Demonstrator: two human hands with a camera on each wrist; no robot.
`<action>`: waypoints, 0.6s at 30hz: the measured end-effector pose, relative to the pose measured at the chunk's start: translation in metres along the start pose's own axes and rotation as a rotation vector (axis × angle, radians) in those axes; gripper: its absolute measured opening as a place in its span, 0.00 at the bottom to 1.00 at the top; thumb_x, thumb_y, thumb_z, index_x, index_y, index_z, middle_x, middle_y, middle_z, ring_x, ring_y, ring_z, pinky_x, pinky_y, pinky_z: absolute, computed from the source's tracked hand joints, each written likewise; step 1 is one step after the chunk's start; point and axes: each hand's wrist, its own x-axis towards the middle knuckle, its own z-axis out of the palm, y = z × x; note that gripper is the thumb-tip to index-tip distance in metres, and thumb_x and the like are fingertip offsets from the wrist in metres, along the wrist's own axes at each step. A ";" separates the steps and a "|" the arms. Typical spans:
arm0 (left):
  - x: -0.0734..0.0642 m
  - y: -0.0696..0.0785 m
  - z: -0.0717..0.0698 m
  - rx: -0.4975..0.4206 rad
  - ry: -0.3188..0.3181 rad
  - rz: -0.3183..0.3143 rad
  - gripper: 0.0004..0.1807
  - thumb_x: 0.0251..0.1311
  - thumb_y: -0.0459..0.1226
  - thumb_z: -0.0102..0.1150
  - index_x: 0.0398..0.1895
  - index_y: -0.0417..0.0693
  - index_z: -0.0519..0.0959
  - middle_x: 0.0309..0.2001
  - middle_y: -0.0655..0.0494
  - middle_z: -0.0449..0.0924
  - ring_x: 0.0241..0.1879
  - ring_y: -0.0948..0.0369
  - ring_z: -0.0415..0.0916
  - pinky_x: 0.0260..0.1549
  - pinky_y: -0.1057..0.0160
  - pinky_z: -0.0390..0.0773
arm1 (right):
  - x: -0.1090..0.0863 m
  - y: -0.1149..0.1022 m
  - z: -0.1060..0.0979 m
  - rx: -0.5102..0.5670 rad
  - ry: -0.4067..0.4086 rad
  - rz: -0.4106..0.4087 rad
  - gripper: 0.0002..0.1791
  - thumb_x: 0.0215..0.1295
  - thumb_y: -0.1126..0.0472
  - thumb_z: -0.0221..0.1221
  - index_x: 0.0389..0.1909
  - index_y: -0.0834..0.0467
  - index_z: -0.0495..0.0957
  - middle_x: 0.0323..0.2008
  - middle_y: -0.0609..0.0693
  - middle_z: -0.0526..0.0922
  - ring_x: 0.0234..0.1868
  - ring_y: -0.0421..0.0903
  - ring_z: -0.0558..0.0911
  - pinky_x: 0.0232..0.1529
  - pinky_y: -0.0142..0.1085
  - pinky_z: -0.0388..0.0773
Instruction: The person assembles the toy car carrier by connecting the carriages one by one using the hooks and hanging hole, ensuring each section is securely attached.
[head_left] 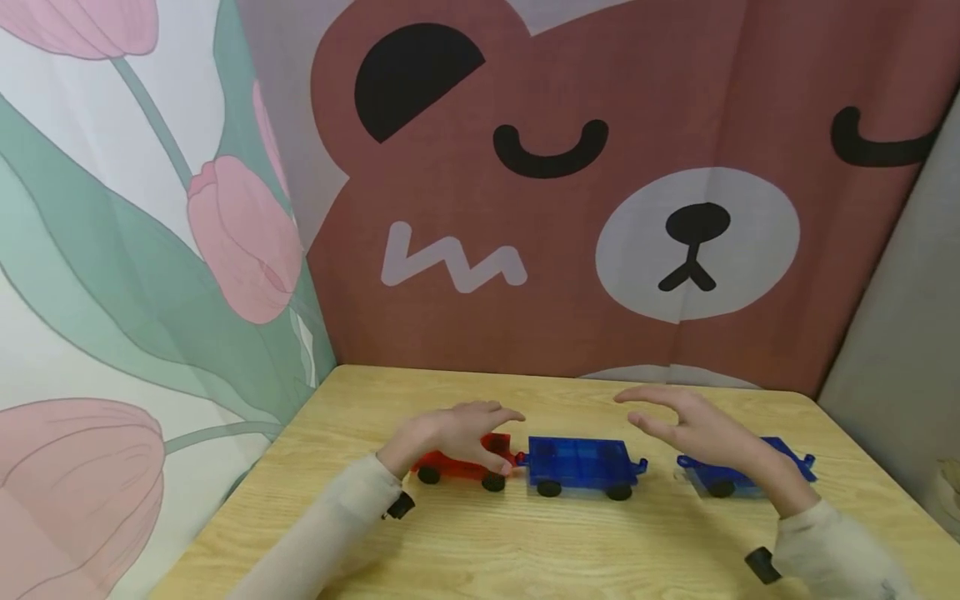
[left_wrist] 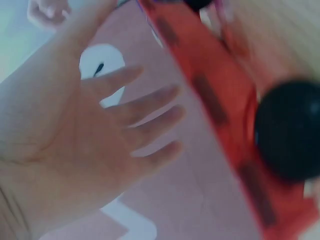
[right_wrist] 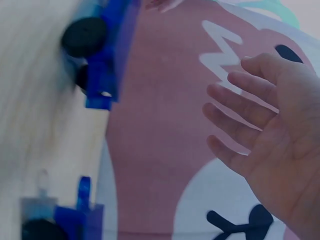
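Your left grip (head_left: 463, 430), loosely wide and empty, hovers by the red toy wagon (head_left: 456, 469); your right grip (head_left: 703, 427), likewise wide and empty, hovers by the rightmost blue wagon (head_left: 707, 477). Between them sits the middle blue wagon (head_left: 577, 462), seemingly aligned so the red hook (head_left: 519, 459) links it.

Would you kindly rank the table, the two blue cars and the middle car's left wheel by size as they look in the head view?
1. Table
2. Middle blue car, right blue car: unsure; the right hand partly hides the latter
3. Left wheel
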 end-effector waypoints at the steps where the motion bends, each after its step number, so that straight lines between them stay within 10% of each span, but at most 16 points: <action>1: 0.003 0.002 0.002 0.010 0.044 0.035 0.44 0.64 0.61 0.62 0.80 0.61 0.59 0.75 0.57 0.61 0.73 0.53 0.59 0.69 0.45 0.60 | -0.001 0.000 -0.004 -0.007 0.016 -0.003 0.19 0.77 0.54 0.58 0.65 0.49 0.78 0.61 0.46 0.80 0.61 0.52 0.79 0.52 0.57 0.78; 8: 0.021 0.023 0.019 0.090 0.262 0.088 0.37 0.70 0.58 0.58 0.78 0.58 0.63 0.71 0.58 0.67 0.68 0.55 0.65 0.66 0.45 0.63 | -0.013 0.007 -0.024 -0.046 0.116 0.037 0.18 0.76 0.57 0.60 0.62 0.42 0.80 0.59 0.42 0.81 0.61 0.44 0.76 0.52 0.54 0.77; 18: 0.028 0.033 0.037 0.052 0.170 0.061 0.42 0.66 0.66 0.53 0.80 0.64 0.58 0.74 0.59 0.62 0.71 0.58 0.61 0.67 0.44 0.62 | -0.052 0.046 -0.024 -0.079 -0.040 0.142 0.33 0.72 0.50 0.63 0.74 0.51 0.67 0.69 0.58 0.70 0.65 0.65 0.71 0.52 0.67 0.72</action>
